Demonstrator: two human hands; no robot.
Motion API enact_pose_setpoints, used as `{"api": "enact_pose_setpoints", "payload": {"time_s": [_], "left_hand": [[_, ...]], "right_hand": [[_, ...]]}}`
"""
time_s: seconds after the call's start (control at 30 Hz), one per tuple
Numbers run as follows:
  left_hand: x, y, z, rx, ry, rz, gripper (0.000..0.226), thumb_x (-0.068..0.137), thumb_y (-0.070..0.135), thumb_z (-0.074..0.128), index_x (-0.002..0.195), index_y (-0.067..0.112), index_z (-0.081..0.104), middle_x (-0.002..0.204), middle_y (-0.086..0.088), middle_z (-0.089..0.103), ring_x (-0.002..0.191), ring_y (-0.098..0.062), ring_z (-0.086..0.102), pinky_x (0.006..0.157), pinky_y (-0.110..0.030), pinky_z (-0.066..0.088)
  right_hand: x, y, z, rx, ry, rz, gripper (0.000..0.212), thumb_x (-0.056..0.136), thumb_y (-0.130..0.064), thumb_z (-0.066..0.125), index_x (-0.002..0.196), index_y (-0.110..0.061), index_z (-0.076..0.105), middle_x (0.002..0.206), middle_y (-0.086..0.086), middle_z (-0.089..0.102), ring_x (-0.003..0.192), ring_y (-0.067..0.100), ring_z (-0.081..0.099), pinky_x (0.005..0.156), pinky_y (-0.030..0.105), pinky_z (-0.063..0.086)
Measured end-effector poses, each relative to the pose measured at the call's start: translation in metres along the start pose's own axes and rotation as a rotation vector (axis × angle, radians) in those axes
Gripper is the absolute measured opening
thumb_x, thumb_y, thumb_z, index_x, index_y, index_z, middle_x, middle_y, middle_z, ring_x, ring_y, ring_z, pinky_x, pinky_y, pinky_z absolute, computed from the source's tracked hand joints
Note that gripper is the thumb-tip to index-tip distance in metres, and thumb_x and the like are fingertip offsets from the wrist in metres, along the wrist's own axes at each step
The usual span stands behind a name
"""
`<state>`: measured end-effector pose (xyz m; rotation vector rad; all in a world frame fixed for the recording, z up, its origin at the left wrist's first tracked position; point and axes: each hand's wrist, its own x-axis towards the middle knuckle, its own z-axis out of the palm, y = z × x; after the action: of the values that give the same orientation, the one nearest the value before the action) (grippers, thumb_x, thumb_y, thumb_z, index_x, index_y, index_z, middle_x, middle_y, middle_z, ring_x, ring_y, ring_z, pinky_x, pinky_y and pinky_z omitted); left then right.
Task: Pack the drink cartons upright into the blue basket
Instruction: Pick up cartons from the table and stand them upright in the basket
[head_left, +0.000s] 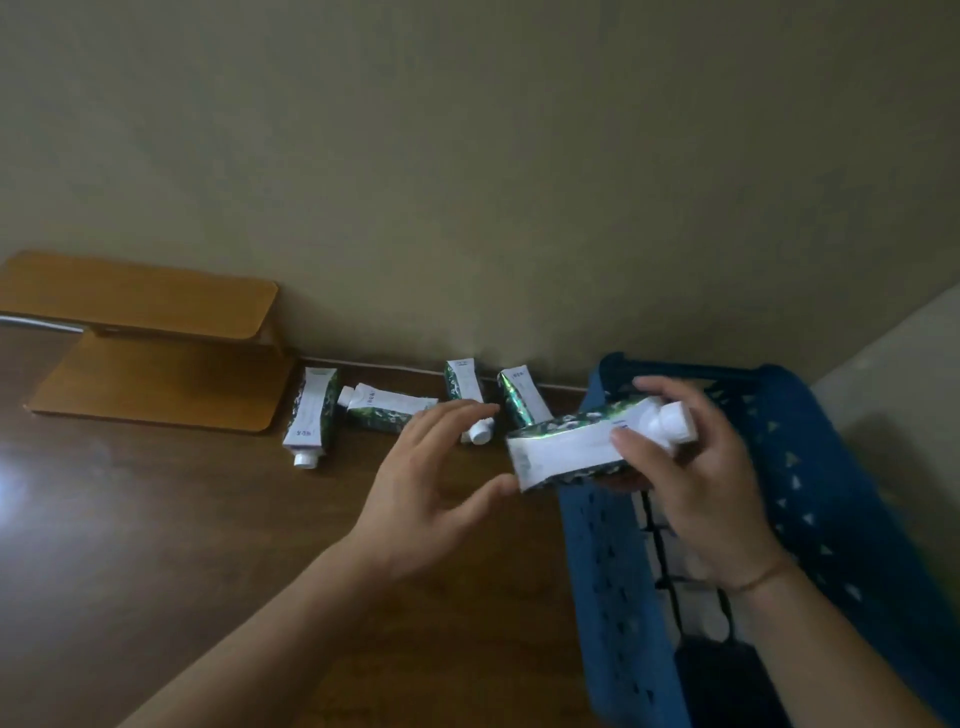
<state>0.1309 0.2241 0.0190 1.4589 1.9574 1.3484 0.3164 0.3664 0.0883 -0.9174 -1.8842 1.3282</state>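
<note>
Blue plastic basket (831, 499) sits at the right on the dark wooden table (156, 519). Over its left wall the right hand (696, 483) grips a green-and-white drink carton (566, 449) lying sideways, white cap pointing right. The left hand (431, 478) hovers beside the carton's base, fingers spread and relaxed. Farther back, four cartons (389, 410) lie along the wall beside a wooden stand (156, 332).
</note>
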Motion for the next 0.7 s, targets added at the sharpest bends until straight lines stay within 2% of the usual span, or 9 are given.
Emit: {"api": "enact_pose_setpoints", "payload": {"time_s": [0.1, 0.17, 0.23, 0.3, 0.4, 0.5, 0.57, 0.63, 0.7], "left_hand": [[0.01, 0.004, 0.022, -0.079, -0.069, -0.105, 0.059, 0.082, 0.071, 0.05, 0.129, 0.037, 0.056, 0.127, 0.022, 0.058, 0.122, 0.003, 0.051, 0.103, -0.041, 0.049], [0.016, 0.01, 0.042, -0.091, -0.119, -0.116, 0.057, 0.082, 0.067, 0.051, 0.129, 0.035, 0.057, 0.125, 0.022, 0.059, 0.118, 0.004, 0.053, 0.101, -0.039, 0.051], [0.021, 0.017, 0.061, -0.148, -0.146, -0.139, 0.057, 0.081, 0.066, 0.053, 0.13, 0.036, 0.056, 0.124, 0.022, 0.059, 0.116, 0.004, 0.055, 0.099, -0.036, 0.053], [0.028, 0.025, 0.079, -0.237, -0.137, -0.193, 0.06, 0.08, 0.065, 0.055, 0.133, 0.038, 0.052, 0.128, 0.023, 0.057, 0.117, 0.004, 0.055, 0.099, -0.035, 0.052], [0.042, 0.037, 0.101, -0.337, -0.144, -0.257, 0.07, 0.079, 0.068, 0.057, 0.142, 0.042, 0.04, 0.138, 0.027, 0.048, 0.123, 0.01, 0.047, 0.101, -0.029, 0.048], [0.052, 0.05, 0.121, -0.415, -0.158, -0.282, 0.054, 0.091, 0.048, 0.061, 0.139, 0.042, 0.035, 0.12, 0.043, 0.052, 0.115, 0.016, 0.051, 0.095, -0.024, 0.05], [0.054, 0.052, 0.13, -0.436, -0.097, -0.29, 0.044, 0.097, 0.029, 0.059, 0.132, 0.043, 0.037, 0.112, 0.042, 0.055, 0.11, 0.011, 0.056, 0.087, -0.025, 0.053], [0.055, 0.051, 0.132, -0.467, -0.05, -0.275, 0.035, 0.098, 0.029, 0.055, 0.128, 0.044, 0.043, 0.114, 0.036, 0.058, 0.11, 0.005, 0.057, 0.083, -0.019, 0.054], [0.055, 0.042, 0.13, -0.501, -0.039, -0.266, 0.034, 0.093, 0.04, 0.048, 0.127, 0.04, 0.05, 0.119, 0.027, 0.062, 0.113, 0.0, 0.059, 0.088, -0.021, 0.054]], "right_hand": [[0.009, 0.005, -0.07, -0.022, 0.245, 0.025, 0.038, 0.081, -0.015, 0.071, 0.116, -0.022, 0.058, 0.1, 0.006, 0.064, 0.071, 0.013, 0.068, 0.056, 0.026, 0.057], [0.014, 0.005, -0.105, -0.077, 0.334, 0.022, 0.048, 0.08, -0.012, 0.073, 0.122, -0.021, 0.054, 0.1, -0.002, 0.062, 0.066, 0.008, 0.067, 0.052, 0.021, 0.056], [0.02, 0.002, -0.133, -0.239, 0.369, -0.023, 0.053, 0.079, -0.006, 0.074, 0.126, -0.018, 0.053, 0.101, -0.012, 0.059, 0.073, -0.005, 0.064, 0.058, 0.014, 0.054], [0.033, 0.004, -0.158, -0.495, 0.306, -0.001, 0.054, 0.077, -0.009, 0.077, 0.125, -0.016, 0.055, 0.103, -0.007, 0.06, 0.082, -0.005, 0.06, 0.074, 0.019, 0.049], [0.059, 0.026, -0.179, -0.904, 0.069, 0.044, 0.057, 0.07, -0.003, 0.081, 0.123, -0.013, 0.06, 0.111, 0.001, 0.051, 0.098, 0.02, 0.054, 0.089, 0.027, 0.037], [0.082, 0.065, -0.173, -1.044, -0.135, 0.047, 0.059, 0.076, 0.002, 0.073, 0.13, -0.013, 0.056, 0.122, 0.006, 0.048, 0.1, 0.029, 0.055, 0.09, 0.033, 0.044], [0.093, 0.093, -0.16, -1.13, -0.19, 0.062, 0.06, 0.081, 0.001, 0.065, 0.137, -0.015, 0.049, 0.128, 0.009, 0.043, 0.101, 0.034, 0.058, 0.09, 0.04, 0.048], [0.098, 0.12, -0.148, -1.133, -0.187, 0.109, 0.061, 0.084, 0.003, 0.055, 0.14, -0.017, 0.044, 0.134, 0.011, 0.039, 0.102, 0.037, 0.058, 0.09, 0.043, 0.049], [0.096, 0.141, -0.138, -1.079, -0.191, 0.178, 0.061, 0.084, 0.006, 0.048, 0.141, -0.016, 0.042, 0.139, 0.015, 0.035, 0.107, 0.04, 0.056, 0.091, 0.045, 0.048]]}}
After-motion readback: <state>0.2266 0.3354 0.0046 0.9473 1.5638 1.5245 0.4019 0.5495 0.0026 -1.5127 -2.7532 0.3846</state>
